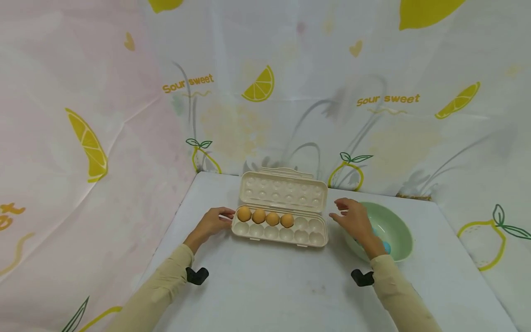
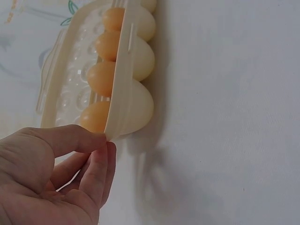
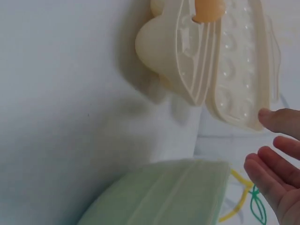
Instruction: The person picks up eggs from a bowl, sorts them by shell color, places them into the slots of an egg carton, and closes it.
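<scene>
A cream plastic egg carton (image 1: pixel 280 230) lies on the table with its lid (image 1: pixel 286 191) raised at the back. Several brown eggs (image 1: pixel 259 216) fill the left part of its back row; the front row shows bare cups. At the carton's left end, my left hand (image 2: pixel 61 168) pinches the rim corner between thumb and fingers. My right hand (image 1: pixel 354 220) is held between the carton and a pale green bowl (image 1: pixel 400 230), fingers loosely bent and holding nothing. Light blue round things (image 1: pixel 386 247) show inside the bowl, partly hidden by the right wrist.
A white table (image 1: pixel 265 295) carries the carton and the bowl. Behind it hangs a white cloth (image 1: pixel 290 55) printed with lemons, which also covers the left and right sides. Black wrist mounts (image 1: pixel 197 275) sit at both cuffs.
</scene>
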Demonstrator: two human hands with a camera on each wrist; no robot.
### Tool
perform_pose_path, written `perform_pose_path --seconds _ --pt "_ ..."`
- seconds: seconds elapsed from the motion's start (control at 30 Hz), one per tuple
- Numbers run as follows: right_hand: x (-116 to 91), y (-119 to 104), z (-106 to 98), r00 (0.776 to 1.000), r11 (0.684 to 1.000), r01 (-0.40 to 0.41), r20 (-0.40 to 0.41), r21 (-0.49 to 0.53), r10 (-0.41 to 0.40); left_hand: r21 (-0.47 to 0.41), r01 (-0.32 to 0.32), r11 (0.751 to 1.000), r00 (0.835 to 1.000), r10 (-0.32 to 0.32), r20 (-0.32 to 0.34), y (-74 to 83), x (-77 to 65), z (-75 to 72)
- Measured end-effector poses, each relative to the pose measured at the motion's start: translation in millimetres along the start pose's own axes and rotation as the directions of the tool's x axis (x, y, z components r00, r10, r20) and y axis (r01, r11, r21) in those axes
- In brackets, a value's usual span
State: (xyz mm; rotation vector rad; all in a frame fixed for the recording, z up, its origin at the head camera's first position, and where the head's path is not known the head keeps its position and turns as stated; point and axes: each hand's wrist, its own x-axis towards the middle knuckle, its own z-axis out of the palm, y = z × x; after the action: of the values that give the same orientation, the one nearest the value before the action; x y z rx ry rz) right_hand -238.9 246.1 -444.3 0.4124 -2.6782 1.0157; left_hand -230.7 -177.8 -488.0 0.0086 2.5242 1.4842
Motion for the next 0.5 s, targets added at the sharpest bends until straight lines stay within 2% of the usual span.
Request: perform_pose_path --seconds 0.2,0.37,0.5 --pt "-12.2 19.3 -26.6 0.996 0.996 -0.055 0.066 -0.064 0.059 0.001 0.005 1.0 1.0 -0.005 0.002 -0.3 -1.3 -0.3" --pt "-23.8 37.1 -43.1 0.997 0.994 -0.024 0.072 -0.109 0.032 -0.002 0.006 1.0 1.0 -0.006 0.005 -1.2 -0.6 -1.0" --pt "-33.9 51.0 -54.1 0.995 0.979 -0.041 0.078 -0.2 0.057 0.002 -0.006 1.0 1.0 0.006 0.007 -1.7 1.1 -1.2"
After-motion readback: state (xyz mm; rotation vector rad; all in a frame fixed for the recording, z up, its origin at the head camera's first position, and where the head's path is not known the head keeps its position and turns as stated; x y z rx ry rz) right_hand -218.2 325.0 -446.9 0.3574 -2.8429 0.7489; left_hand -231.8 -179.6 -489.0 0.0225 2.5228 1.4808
